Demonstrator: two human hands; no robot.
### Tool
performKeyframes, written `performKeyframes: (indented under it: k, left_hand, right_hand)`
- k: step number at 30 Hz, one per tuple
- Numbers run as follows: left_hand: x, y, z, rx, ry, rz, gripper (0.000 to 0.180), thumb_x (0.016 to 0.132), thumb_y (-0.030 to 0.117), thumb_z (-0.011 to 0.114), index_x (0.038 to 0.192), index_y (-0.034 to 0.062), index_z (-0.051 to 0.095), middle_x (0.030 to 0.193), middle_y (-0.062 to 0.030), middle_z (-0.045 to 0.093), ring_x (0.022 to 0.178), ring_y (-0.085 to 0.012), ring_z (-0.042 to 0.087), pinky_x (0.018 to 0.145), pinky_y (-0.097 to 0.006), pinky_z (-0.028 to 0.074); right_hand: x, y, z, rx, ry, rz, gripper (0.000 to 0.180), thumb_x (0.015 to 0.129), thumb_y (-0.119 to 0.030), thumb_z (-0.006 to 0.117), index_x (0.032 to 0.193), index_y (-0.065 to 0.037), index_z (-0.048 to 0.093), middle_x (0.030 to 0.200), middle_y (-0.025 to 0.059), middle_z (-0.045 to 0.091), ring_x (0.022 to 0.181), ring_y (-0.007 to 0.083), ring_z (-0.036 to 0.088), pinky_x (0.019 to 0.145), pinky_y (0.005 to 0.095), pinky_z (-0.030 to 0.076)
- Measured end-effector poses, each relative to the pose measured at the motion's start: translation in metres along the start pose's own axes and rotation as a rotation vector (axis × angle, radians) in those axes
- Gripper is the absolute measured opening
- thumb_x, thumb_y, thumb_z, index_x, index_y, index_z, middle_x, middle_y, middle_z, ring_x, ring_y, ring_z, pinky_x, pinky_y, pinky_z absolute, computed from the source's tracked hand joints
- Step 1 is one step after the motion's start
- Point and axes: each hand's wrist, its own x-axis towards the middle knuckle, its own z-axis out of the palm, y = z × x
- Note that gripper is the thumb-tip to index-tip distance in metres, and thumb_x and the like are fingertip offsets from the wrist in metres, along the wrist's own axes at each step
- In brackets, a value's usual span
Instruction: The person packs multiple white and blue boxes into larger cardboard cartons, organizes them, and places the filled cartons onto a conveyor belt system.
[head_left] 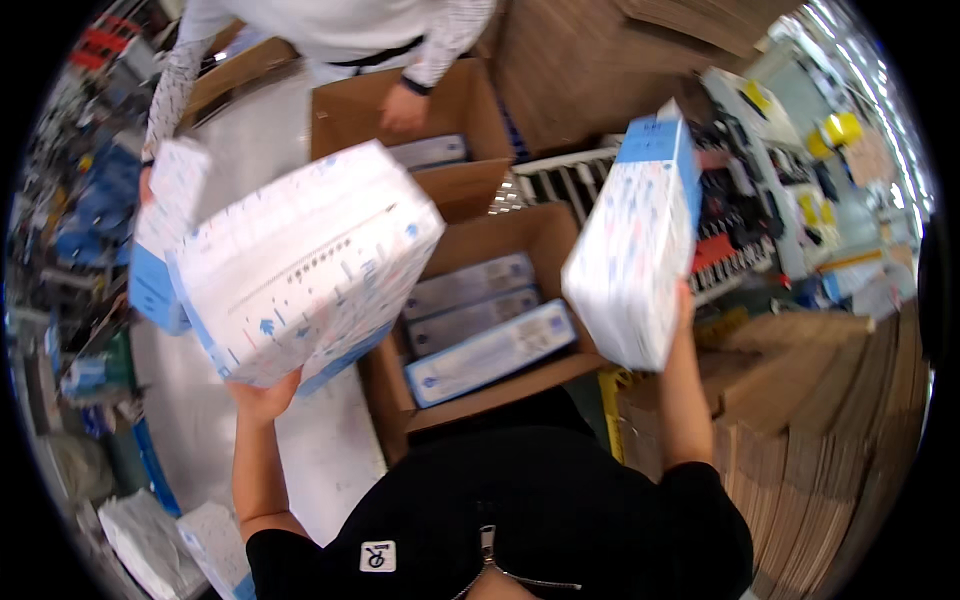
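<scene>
Large box [300, 260], near edge in left hand [265, 397]; narrow box [637, 240] against right hand [684, 312].

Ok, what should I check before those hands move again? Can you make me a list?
1. Left hand has the bigger box: ok, it holds the lower edge.
2. Right hand has the narrower box: ok, it holds the lower right side.
3. Near carton is open on top: ok.
4. Near carton has room: cannot tell; three boxes show inside, but its depth is unclear.
5. Other person's hand is out of the near carton: ok, it is at the far carton.
</scene>
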Motion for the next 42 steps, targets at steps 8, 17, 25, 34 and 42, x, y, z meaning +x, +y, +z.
performKeyframes:
  k: [8, 17, 25, 34, 42]
  left_hand:
    - [0.032, -0.103, 0.226, 0.525, -0.960, -0.181, 0.072, 0.077, 0.027, 0.066, 0.138, 0.0091, 0.034, 0.113, -0.0187, 0.055, 0.104, -0.0324, 0.053, 0.091, -0.038, 0.043]
    - [-0.023, -0.107, 0.198, 0.462, -0.756, 0.309, 0.036, 0.073, 0.016, 0.066, 0.106, 0.0049, 0.058, 0.115, -0.0157, 0.055, 0.103, -0.0341, 0.054, 0.085, -0.041, 0.046]
    - [-0.074, -0.098, 0.164, 0.625, 0.300, -0.176, 0.055, 0.081, 0.007, 0.052, 0.133, -0.0027, 0.037, 0.134, -0.0223, 0.041, 0.127, -0.0382, 0.034, 0.104, -0.044, 0.027]
    - [-0.018, -0.104, 0.196, 0.167, -0.219, -0.369, 0.049, 0.091, 0.026, 0.045, 0.130, -0.0043, 0.042, 0.119, -0.0237, 0.053, 0.111, -0.0345, 0.050, 0.096, -0.040, 0.038]
    - [-0.056, -0.185, 0.167, 0.477, 0.105, -0.695, 0.059, 0.090, 0.031, 0.049, 0.132, -0.0073, 0.034, 0.132, -0.0297, 0.040, 0.124, -0.0404, 0.037, 0.104, -0.043, 0.029]
  right_hand:
    - [0.007, 0.006, 0.087, 0.006, -0.193, -0.020, 0.070, 0.083, -0.034, 0.054, 0.136, 0.004, 0.028, 0.131, 0.0221, 0.044, 0.116, 0.0333, 0.050, 0.099, 0.0454, 0.041]
    - [0.084, 0.088, 0.125, -2.275, -0.983, -0.580, 0.070, 0.066, -0.014, 0.070, 0.132, -0.020, 0.047, 0.135, 0.0241, 0.035, 0.127, 0.0383, 0.032, 0.104, 0.0538, 0.021]
    - [0.038, 0.008, 0.120, -1.844, -0.534, -0.564, 0.065, 0.072, -0.021, 0.072, 0.126, 0.000, 0.043, 0.118, 0.0207, 0.050, 0.110, 0.0357, 0.049, 0.091, 0.0442, 0.041]
    - [0.068, 0.147, 0.147, -1.820, -0.861, -0.701, 0.079, 0.077, -0.039, 0.067, 0.139, -0.006, 0.030, 0.143, 0.0217, 0.026, 0.130, 0.0371, 0.029, 0.106, 0.0513, 0.024]
    - [0.090, 0.108, 0.139, -1.642, -1.042, -0.374, 0.073, 0.078, -0.040, 0.064, 0.137, -0.008, 0.036, 0.141, 0.0174, 0.035, 0.130, 0.0313, 0.033, 0.106, 0.0438, 0.028]
